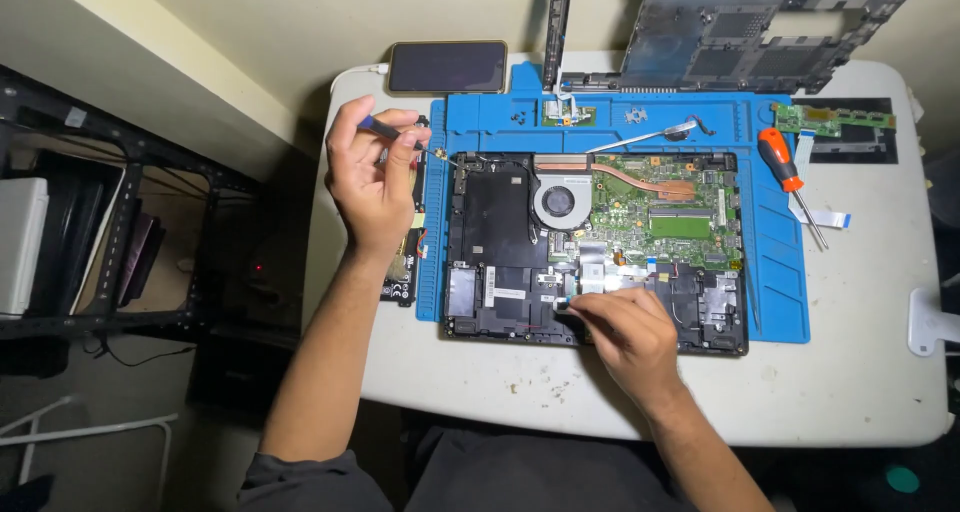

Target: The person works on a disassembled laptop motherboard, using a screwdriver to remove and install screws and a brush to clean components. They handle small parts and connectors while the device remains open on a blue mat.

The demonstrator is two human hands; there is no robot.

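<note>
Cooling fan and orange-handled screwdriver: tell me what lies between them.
In the head view, the green circuit board with a copper heat pipe fills the stretch between the cooling fan and the orange-handled screwdriver.

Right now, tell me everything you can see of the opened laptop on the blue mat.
The opened laptop lies flat on the blue mat, bottom cover off. A round grey fan and copper heat pipe sit at top centre, a green circuit board to their right, black panels on the left. The right hand presses its fingertips on the lower middle; the left hand holds a small tool beside it, apart.
</note>
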